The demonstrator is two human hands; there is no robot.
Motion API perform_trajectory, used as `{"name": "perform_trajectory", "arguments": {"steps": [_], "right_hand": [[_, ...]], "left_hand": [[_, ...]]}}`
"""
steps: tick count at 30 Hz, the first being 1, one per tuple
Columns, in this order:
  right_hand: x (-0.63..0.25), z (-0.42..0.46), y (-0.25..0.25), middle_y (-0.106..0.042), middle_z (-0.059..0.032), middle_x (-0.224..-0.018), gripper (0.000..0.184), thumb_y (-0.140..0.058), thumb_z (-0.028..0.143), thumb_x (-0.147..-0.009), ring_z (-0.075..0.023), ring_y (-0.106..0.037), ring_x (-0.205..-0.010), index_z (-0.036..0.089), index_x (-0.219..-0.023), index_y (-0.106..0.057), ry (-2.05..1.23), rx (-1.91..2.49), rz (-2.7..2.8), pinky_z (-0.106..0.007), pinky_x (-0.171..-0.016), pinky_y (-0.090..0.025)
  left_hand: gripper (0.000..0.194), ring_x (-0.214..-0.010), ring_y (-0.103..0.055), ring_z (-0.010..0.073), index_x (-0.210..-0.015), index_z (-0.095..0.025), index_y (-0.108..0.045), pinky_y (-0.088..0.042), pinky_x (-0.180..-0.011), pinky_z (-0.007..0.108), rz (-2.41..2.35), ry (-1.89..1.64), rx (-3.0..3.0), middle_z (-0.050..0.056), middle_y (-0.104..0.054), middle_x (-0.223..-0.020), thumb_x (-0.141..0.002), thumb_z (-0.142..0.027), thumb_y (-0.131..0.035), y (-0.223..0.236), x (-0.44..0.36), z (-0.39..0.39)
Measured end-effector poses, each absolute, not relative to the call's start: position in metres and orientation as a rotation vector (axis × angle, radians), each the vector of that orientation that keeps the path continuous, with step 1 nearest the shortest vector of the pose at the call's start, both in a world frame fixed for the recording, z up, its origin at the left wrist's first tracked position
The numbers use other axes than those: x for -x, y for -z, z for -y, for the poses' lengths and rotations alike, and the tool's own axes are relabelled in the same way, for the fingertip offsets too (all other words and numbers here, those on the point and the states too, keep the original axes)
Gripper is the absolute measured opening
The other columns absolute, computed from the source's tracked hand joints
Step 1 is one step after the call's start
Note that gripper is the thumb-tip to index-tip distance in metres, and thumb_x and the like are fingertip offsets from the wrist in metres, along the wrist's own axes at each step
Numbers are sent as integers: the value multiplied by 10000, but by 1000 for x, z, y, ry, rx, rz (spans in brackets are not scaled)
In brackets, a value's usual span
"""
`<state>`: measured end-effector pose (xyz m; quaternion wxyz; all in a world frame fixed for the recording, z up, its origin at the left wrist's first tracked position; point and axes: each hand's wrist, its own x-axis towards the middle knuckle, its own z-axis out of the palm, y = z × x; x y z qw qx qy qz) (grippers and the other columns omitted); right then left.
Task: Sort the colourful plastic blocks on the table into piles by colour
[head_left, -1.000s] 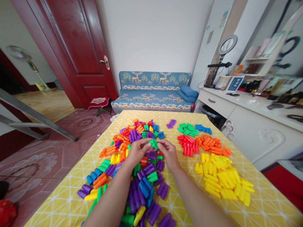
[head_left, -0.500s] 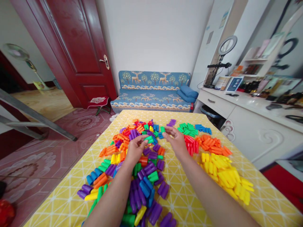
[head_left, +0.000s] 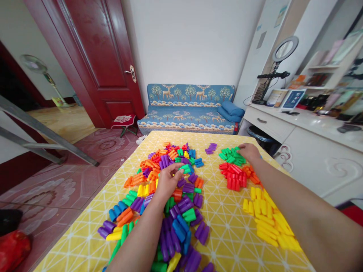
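Observation:
My left hand (head_left: pixel 168 180) pinches a green plastic tube block (head_left: pixel 186 168) between thumb and fingers, just above a mixed heap of joined-tube blocks in purple, blue, orange, green and yellow. Reaching across the table, my right hand (head_left: pixel 249 152) has its fingertips closed at the far right edge of the green pile (head_left: pixel 231 156). A green block shows at those fingertips, though it blends with the pile. Nearest to that hand lie the red blocks (head_left: pixel 234 180) and the orange blocks (head_left: pixel 253 176), the latter partly covered by my forearm.
Yellow blocks (head_left: pixel 266 215) lie at the table's right, partly under my forearm. Some purple blocks (head_left: pixel 211 148) sit apart near the back. The yellow patterned tablecloth (head_left: pixel 224 226) covers the table. Beyond stand a blue sofa (head_left: pixel 181 113) and a white dresser (head_left: pixel 309 139).
Both hands were together at a green piece, then parted, each with a green block. My right hand has moved right to the green pile; my left stays over the heap. The view has shifted slightly.

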<state>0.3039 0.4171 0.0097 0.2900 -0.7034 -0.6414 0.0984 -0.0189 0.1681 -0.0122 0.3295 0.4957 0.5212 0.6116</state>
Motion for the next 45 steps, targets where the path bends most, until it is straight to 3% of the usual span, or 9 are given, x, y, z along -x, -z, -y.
{"name": "perform_trajectory", "arguments": {"steps": [5,9,15,20,23,27,31,38,45], "right_hand": [[-295,-428,-4,-743,-75,-987,276,-689,185,-629,-269,-670,-962,206,-893,-766,-231,1910,1803,-323,-816,-495],[-291,-424,-8,-751,-74,-873,159,-690,223,-651,-250,-686,-889,193,-787,-765,-234,1876,1873,-299,-768,-498],[-263,-393,-28,-745,-113,-909,167,-615,260,-758,-267,-670,-942,167,-798,-748,-188,1729,1887,-351,-830,-492],[-197,-332,-40,-736,-26,-982,223,-605,308,-824,-163,-672,-906,209,-991,-715,-346,1304,2107,-254,-821,-501],[-163,-284,-43,-699,-49,-1066,345,-696,311,-779,-192,-655,-916,217,-1110,-667,-536,725,2346,-310,-795,-509],[-144,-241,-49,-669,-74,-1105,310,-707,255,-797,-247,-569,-1051,242,-1105,-667,-220,464,2519,-396,-891,-448],[-141,-228,-50,-673,-66,-1013,178,-672,236,-834,-232,-560,-1002,229,-1012,-678,9,461,2658,-361,-854,-433],[-163,-249,-50,-674,-75,-1062,273,-575,318,-909,-203,-609,-964,212,-1158,-611,202,533,2778,-280,-740,-432],[-237,-357,-57,-689,-93,-1102,262,-615,241,-840,-253,-609,-1047,218,-1095,-670,471,1266,2795,-293,-769,-445]], "left_hand": [[337,-649,-653,170,-994,-145,-724,-523,-620,266,-1387,-1581,-1299,45,-717,-744,-730,-355,-721,9,18,-166],[346,-642,-651,166,-984,-150,-727,-518,-611,258,-1391,-1577,-1298,43,-719,-744,-715,-368,-739,7,17,-165],[343,-627,-647,164,-983,-146,-719,-520,-598,260,-1374,-1568,-1277,36,-707,-727,-716,-361,-727,6,16,-165],[343,-626,-651,161,-1021,-154,-692,-509,-598,256,-1371,-1605,-1264,9,-668,-685,-722,-321,-698,6,17,-165],[354,-634,-652,158,-1033,-152,-676,-503,-605,250,-1356,-1622,-1269,4,-666,-685,-720,-318,-700,5,18,-165],[379,-595,-633,146,-1030,-145,-652,-483,-570,233,-1333,-1626,-1275,-9,-656,-644,-703,-320,-730,4,18,-164],[448,-548,-608,131,-1037,-138,-629,-474,-545,221,-1292,-1604,-1261,-34,-626,-592,-657,-322,-778,3,17,-163],[449,-613,-647,153,-1071,-144,-622,-507,-602,249,-1242,-1559,-1245,0,-674,-662,-712,-390,-735,2,17,-163],[379,-646,-661,169,-1029,-153,-656,-511,-621,261,-1318,-1587,-1247,19,-690,-684,-743,-398,-694,7,18,-165]]}}
